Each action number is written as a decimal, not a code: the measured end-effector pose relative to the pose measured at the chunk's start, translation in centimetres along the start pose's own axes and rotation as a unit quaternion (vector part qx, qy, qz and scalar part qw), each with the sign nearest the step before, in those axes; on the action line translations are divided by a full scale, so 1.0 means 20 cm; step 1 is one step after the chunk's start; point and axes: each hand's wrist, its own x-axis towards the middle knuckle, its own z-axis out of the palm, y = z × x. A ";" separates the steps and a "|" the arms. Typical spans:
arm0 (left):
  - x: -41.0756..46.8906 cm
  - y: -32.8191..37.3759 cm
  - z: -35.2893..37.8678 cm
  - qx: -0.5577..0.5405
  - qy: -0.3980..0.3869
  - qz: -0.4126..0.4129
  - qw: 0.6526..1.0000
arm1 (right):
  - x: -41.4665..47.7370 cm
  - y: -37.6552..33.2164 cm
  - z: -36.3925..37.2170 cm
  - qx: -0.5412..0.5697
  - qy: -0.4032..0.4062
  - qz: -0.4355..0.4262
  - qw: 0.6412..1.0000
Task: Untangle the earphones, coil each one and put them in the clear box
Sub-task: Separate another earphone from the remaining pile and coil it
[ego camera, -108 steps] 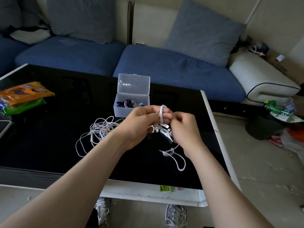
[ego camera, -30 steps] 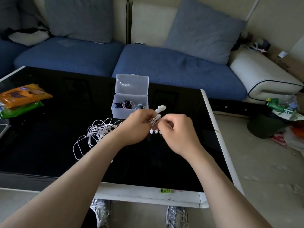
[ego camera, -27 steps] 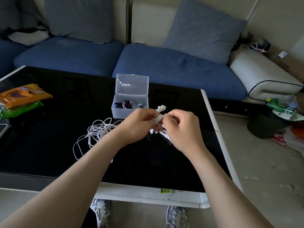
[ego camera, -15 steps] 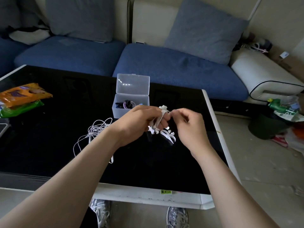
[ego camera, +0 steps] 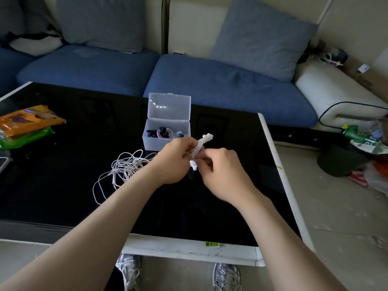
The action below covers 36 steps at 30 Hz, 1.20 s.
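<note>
White earphone cord (ego camera: 197, 148), wound into a tight bundle, sits in my left hand (ego camera: 175, 163) above the black glass table (ego camera: 63, 192). My left fingers are curled around the middle of the bundle. My right hand (ego camera: 223, 175) is close against it, with its thumb and fingertips pressed together on a small white end piece (ego camera: 193, 164) just under the bundle. I cannot tell whether that piece is the plug.

A few seconds ago a loose tail with the plug hung below my hands, and half a second ago slack loops still drooped there. Now nothing dangles, so all the cord has been taken up. I judge this coil nearly done, with only the end left to tuck in before it goes in the box.

The bundle's long axis is tilted. It runs from my hands up and away to the right, and the earbuds (ego camera: 207, 136) stick out at the far end, pointing away from me.

The clear box (ego camera: 156, 143) stands open just beyond my left hand, its lid (ego camera: 169, 106) upright. Dark and purplish coils already lie inside it. A second white earphone tangle (ego camera: 123, 168) lies on the table to my left, not yet coiled.
</note>
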 end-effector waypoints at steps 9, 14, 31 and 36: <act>-0.04 0.09 -0.02 -0.176 -0.066 -0.029 0.982 | 0.03 0.07 0.01 0.094 0.163 -0.017 0.982; -0.05 0.08 -0.06 -0.236 -0.114 -0.011 0.965 | 0.03 0.01 -0.04 0.308 0.064 0.090 0.945; -0.01 0.09 -0.07 -0.401 -0.078 -0.102 0.907 | 0.05 0.01 -0.02 0.442 0.037 0.163 0.882; 0.02 0.12 -0.04 -0.386 -0.027 -0.137 0.912 | 0.09 0.00 0.04 0.402 0.045 0.166 0.899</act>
